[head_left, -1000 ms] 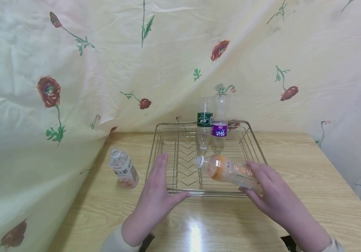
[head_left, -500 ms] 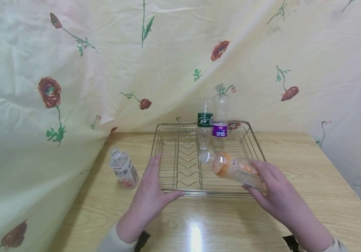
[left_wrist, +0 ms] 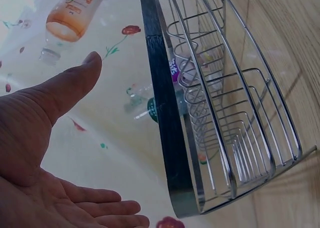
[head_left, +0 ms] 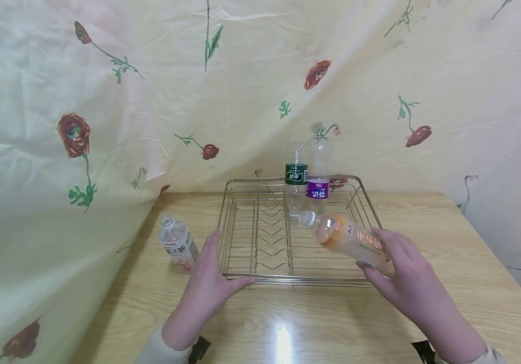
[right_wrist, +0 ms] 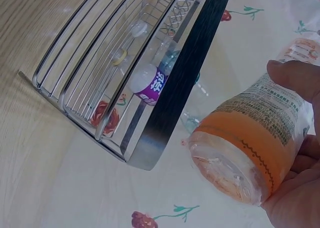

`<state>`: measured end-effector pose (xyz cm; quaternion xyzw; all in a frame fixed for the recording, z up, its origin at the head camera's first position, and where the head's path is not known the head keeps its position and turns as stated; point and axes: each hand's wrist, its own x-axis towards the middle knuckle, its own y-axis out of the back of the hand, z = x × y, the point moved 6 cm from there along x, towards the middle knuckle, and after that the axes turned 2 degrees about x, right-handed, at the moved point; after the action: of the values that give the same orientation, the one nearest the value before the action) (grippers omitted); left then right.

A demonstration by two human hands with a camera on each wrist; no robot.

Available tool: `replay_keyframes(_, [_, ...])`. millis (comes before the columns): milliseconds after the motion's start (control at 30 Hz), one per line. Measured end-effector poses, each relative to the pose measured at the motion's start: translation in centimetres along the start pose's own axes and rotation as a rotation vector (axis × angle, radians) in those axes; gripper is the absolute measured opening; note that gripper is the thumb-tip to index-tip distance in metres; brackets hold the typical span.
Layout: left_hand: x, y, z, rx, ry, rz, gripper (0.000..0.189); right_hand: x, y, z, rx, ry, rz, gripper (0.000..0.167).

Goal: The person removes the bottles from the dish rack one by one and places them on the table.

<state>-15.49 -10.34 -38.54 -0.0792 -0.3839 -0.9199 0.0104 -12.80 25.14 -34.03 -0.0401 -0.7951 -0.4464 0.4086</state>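
Note:
My right hand grips the base end of a clear bottle with an orange label, its white cap pointing to the upper left. This bottle is tilted above the right part of a wire dish rack. In the right wrist view the bottle's base faces the camera. My left hand is spread and holds nothing, by the rack's front left corner. Just beyond it stands an uncapped tea bottle, partly covered by the fingers.
Toward the rack's back, a green-labelled bottle and a purple-labelled bottle stand side by side, label text upside down. The wooden table extends around the rack. Behind hangs a flowered cloth.
My left hand has drifted left toward the tea bottle. My right hand has shifted right with the orange-labelled bottle, whose cap end has risen and moved right. The rack stays put.

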Motion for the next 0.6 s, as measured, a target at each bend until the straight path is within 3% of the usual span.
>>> replay_keyframes(467, [0.7,-0.1,-2.3,-0.035,0.07,-0.047,0.133,-0.1,0.3,0.3,-0.003,0.017,0.056,0.075])
replay_keyframes(600, [0.9,-0.5,-3.0,-0.038,0.072,-0.067,0.136,-0.1,0.4,0.4,-0.002,0.044,0.106,0.075])
